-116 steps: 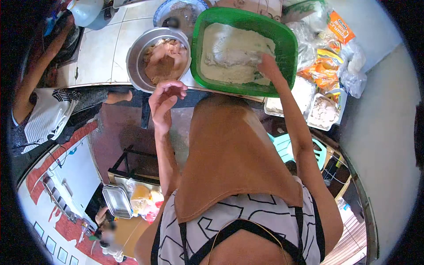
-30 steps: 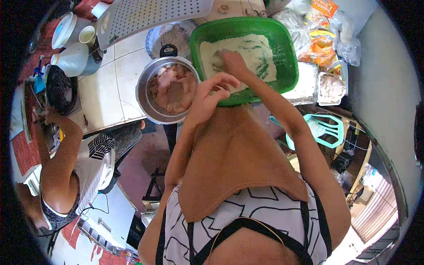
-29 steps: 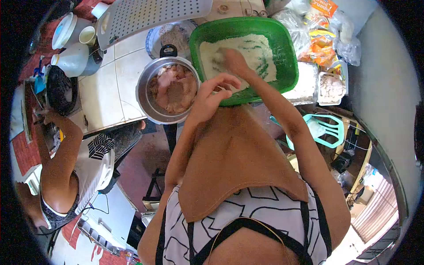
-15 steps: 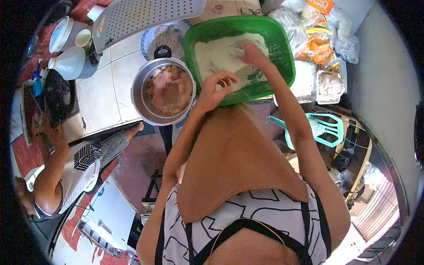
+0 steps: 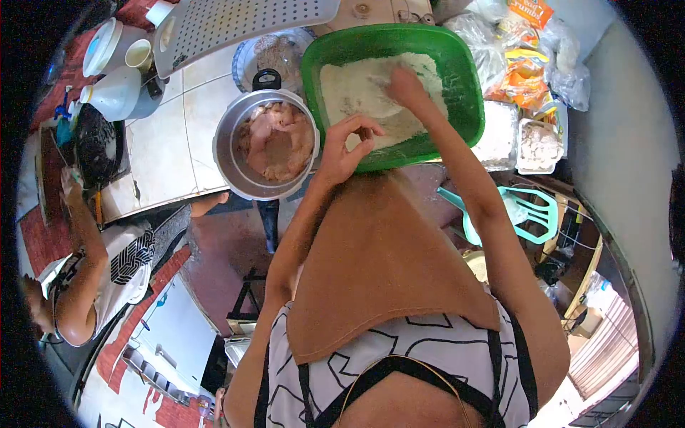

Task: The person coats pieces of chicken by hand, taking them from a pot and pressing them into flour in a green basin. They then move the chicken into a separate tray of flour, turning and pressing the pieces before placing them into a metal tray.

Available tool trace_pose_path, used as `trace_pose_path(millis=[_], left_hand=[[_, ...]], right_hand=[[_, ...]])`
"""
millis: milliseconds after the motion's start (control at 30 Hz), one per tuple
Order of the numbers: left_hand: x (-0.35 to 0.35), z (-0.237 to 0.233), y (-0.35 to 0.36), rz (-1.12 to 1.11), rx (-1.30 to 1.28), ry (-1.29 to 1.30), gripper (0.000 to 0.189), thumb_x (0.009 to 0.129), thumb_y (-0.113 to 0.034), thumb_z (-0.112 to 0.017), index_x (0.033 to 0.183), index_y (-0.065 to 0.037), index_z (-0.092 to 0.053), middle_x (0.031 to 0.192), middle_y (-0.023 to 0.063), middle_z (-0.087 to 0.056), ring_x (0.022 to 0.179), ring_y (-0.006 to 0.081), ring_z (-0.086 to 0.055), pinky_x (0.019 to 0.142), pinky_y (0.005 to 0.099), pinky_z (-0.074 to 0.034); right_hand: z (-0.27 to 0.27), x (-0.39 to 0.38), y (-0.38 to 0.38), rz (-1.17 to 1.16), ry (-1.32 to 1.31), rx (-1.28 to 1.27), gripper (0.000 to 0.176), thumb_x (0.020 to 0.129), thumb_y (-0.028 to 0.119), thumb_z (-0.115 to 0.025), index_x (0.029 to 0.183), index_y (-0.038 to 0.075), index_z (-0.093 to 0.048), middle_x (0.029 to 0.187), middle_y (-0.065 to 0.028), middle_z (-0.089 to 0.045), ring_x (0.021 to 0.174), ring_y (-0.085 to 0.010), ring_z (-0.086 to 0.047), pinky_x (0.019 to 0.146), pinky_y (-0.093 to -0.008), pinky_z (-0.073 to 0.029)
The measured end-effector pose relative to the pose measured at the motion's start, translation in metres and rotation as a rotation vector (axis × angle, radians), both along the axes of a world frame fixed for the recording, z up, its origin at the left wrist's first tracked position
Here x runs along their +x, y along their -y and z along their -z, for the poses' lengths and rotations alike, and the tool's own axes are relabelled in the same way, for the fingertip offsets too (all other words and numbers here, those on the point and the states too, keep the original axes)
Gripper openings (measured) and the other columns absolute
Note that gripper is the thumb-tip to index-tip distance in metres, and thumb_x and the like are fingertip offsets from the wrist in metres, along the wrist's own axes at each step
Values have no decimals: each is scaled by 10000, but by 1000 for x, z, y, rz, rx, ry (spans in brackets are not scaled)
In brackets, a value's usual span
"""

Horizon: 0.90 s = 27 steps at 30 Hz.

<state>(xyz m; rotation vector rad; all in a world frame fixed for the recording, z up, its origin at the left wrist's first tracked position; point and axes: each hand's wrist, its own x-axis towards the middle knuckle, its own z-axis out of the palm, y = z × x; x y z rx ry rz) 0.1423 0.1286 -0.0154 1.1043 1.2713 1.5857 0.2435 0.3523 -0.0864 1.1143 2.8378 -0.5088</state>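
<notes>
A green basin [image 5: 467, 146] of white flour [image 5: 353, 89] stands at the table's front edge. My right hand [image 5: 408, 87] reaches into it, fingertips down at the flour; blur and flour hide whether they hold anything. Over the basin's near left rim hovers my left hand [image 5: 346, 150], its fingers curled, a gap between them and the thumb, nothing inside. Left of the basin is a metal pot [image 5: 222, 146] with a black handle, holding raw meat pieces [image 5: 275, 135] around some brownish liquid. Behind the pot, a patterned bowl [image 5: 242, 64] contains a pale, crumbly mix.
A perforated grey tray [image 5: 250, 28] lies at the back. Rightward are orange bread crumb packs [image 5: 524, 75], plastic bags and a clear tub of pale pieces [image 5: 539, 145]. A white jug [image 5: 114, 96] stands left. Another person [image 5: 118, 267] works at far left. A mint plastic chair [image 5: 531, 214] is lower right.
The view has shifted slightly. My right hand has stayed in the flour, its fingers moving a little; my left hand keeps its curled pose. The other person's arm at far left has moved.
</notes>
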Motion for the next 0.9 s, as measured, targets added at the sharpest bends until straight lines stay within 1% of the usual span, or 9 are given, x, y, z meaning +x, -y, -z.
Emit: trace_pose_path(millis=[67, 133, 233, 367, 467, 567, 633, 767, 900], left_hand=[[-2, -1, 0, 6, 1, 9, 256, 830, -231, -652, 960, -11, -663, 915, 64, -634, 847, 165, -588, 797, 296, -462], [-1, 1, 2, -43, 23, 11, 260, 834, -227, -647, 958, 0, -659, 945, 77, -635, 879, 173, -591, 810, 295, -461], [-1, -5, 1, -61, 81, 85, 197, 821, -169, -622, 930, -7, -652, 899, 67, -640, 817, 167, -580, 772, 284, -454], [-3, -4, 2, -81, 97, 32, 203, 831, -177, -624, 929, -1, -651, 906, 70, -643, 835, 168, -586, 778, 283, -454], [-2, -1, 3, -72, 94, 36, 207, 837, -185, -626, 933, -4, -656, 914, 74, -646, 848, 168, -592, 784, 284, -455], [0, -2, 4, -75, 99, 115, 203, 835, -178, -625, 936, -5, -661, 912, 78, -645, 850, 167, -595, 785, 287, -457], [-1, 3, 4, -68, 70, 80, 212, 832, -179, -625, 938, 1, -661, 901, 84, -643, 851, 168, -599, 790, 289, -460], [0, -2, 5, -54, 75, 138, 219, 828, -179, -625, 940, 6, -660, 893, 83, -642, 856, 166, -599, 799, 288, -459], [0, 4, 7, -38, 63, 161, 241, 818, -171, -623, 955, 26, -643, 927, 93, -621, 871, 178, -584, 820, 302, -451]], right_hand=[[3, -33, 16, -117, -153, 160, 536, 857, 435, -671, 1201, 31, -598, 1126, -262, -626, 1073, -428, -600, 918, -514, -483], [-16, -66, 44, -168, -43, -42, 488, 892, 399, -636, 1158, -4, -564, 1097, -224, -650, 1028, -423, -626, 845, -536, -523], [88, -89, 70, -182, -244, 161, 349, 897, 276, -613, 1103, -4, -579, 1128, -225, -643, 1005, -401, -646, 817, -518, -537], [3, -82, 89, -102, -130, -117, 273, 886, 181, -585, 1090, 0, -585, 1103, -229, -657, 963, -384, -664, 796, -497, -545], [0, -85, 80, -67, 101, -198, 245, 878, 192, -589, 1023, 0, -633, 1007, -237, -682, 927, -389, -670, 805, -489, -542], [33, -93, 45, -60, -151, -156, 267, 864, 252, -612, 934, 2, -676, 904, -241, -695, 835, -403, -683, 729, -482, -545], [39, -93, 22, -24, -349, -430, 379, 890, 379, -622, 853, 10, -700, 793, -183, -700, 663, -314, -680, 598, -430, -523], [-44, -64, 13, 296, -456, -856, 547, 938, 547, -567, 832, 22, -677, 613, -26, -573, 525, -155, -529, 501, -312, -435], [-81, -31, 5, 209, -331, -776, 561, 948, 558, -543, 995, 15, -676, 766, -69, -612, 644, -138, -581, 542, -301, -480]])
